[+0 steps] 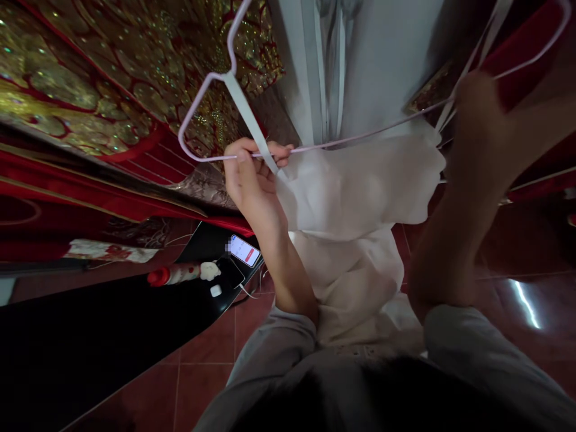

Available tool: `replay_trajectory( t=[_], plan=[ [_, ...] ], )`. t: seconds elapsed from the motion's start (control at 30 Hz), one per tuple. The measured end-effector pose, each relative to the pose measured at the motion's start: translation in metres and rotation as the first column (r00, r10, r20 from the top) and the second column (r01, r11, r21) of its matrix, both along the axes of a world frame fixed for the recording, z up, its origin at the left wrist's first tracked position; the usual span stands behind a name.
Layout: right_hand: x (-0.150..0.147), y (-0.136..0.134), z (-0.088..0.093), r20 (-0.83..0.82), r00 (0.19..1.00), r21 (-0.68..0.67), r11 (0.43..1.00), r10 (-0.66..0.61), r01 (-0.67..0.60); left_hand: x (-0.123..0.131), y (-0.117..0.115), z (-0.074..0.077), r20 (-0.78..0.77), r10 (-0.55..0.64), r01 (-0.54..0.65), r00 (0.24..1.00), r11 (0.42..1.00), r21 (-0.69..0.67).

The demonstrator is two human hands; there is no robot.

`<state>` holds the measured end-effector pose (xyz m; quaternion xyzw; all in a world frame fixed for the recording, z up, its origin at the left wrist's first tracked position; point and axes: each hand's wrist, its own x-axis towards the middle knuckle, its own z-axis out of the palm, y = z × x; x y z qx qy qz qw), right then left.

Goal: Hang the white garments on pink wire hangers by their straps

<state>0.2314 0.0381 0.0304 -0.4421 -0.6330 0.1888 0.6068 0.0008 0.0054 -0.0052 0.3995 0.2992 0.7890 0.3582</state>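
Observation:
A pale pink clothes hanger (194, 108) spans the view, its hook at the top left. From its lower bar hangs a white garment (355, 186), with layered, wavy-edged fabric. One flat white strap (248, 117) runs from the hanger's neck down to the garment. My left hand (257, 171) is closed around the bar where this strap crosses it, thumb in front. At the right end, my right hand (479, 111) is a dark, rounded, closed shape on the bar beside more white straps (472, 60); its fingertips are hidden and its outline is soft.
Red and gold sequinned garments (148, 66) hang at the left. Pale grey cloth (378, 60) hangs behind the hanger. On a black table (112, 324) lie a lit phone (244, 250), a red-capped bottle (173, 274), a small white case (216, 290) and a cable. Red tiles (207, 336) cover the floor.

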Motion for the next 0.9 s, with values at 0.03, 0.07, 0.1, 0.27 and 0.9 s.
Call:
replay_trajectory(
  t=[0.03,0.07,0.1,0.27,0.9],
  plan=[
    [-0.010,-0.008,-0.010,0.073,0.995,0.120,0.991,-0.063,0.054,0.000,0.000,0.000,-0.002,0.008,-0.008,1.000,1.000,0.008],
    [-0.019,-0.016,-0.021,0.156,0.982,0.209,0.975,-0.104,0.070,0.001,0.000,0.000,-0.001,0.018,-0.018,1.000,1.000,0.014],
    [-0.028,-0.023,-0.032,0.233,0.966,0.234,0.971,-0.114,0.058,0.001,0.000,0.000,-0.005,0.030,-0.030,1.000,0.999,0.015],
    [-0.063,-0.040,-0.067,0.235,0.960,0.204,0.974,-0.150,0.102,0.000,-0.004,-0.002,-0.106,0.166,-0.172,0.981,0.983,-0.059],
    [-0.044,-0.024,-0.068,0.326,0.941,0.227,0.974,-0.096,0.021,-0.053,-0.017,0.059,0.089,0.276,-0.276,0.957,0.961,-0.007]
  ],
)
